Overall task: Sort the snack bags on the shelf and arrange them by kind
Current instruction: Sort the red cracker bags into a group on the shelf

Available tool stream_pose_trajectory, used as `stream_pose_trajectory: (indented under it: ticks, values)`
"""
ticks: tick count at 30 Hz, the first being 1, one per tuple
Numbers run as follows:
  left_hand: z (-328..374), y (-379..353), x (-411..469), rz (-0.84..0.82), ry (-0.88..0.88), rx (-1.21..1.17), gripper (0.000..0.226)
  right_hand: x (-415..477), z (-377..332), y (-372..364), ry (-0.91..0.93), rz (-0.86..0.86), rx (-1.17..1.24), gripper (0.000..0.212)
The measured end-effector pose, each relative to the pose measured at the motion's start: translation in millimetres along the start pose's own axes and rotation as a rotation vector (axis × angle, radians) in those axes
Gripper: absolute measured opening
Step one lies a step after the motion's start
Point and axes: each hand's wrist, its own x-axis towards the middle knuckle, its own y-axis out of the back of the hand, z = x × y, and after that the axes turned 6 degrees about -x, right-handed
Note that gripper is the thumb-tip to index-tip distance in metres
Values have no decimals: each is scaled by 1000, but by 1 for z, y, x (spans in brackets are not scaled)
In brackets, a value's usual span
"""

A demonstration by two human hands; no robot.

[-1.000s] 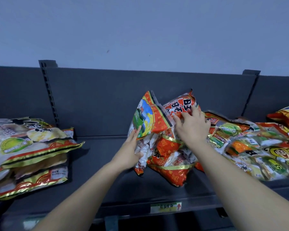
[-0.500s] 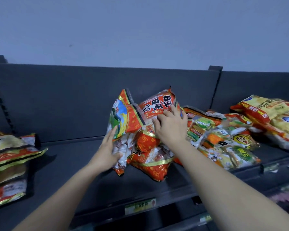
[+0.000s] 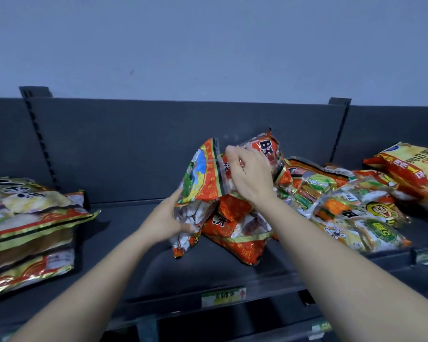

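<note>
Your right hand (image 3: 250,178) has left the red bag (image 3: 269,149) to pinch the top of the picture bag (image 3: 200,178) on the shelf (image 3: 124,243) while your left hand (image 3: 166,218) grips its lower edge; lift straight up, sparing the leaning pile (image 3: 344,206).

Dim, cool, bluish light, soft and even. A faint shadow lies on the dark shelf (image 3: 114,215) beside the stacked bags at left (image 3: 30,218). Foil on the upright snack bag (image 3: 200,183) and the heaped bags at right (image 3: 344,213) shows small glints. The right hand (image 3: 250,178) has motion-blurred fingers (image 3: 232,154); shelf lines bow toward the frame edges
</note>
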Motion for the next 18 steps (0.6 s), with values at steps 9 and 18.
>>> stream_pose_trajectory:
  ticks: [9, 18]
  values:
    - [9, 29, -21, 23, 91, 306, 90, 9, -35, -2, 81, -467, -154, 28]
    - [21, 101, -82, 342, 87, 708, 50, 3, -119, -32, 309, -585, -359, 34]
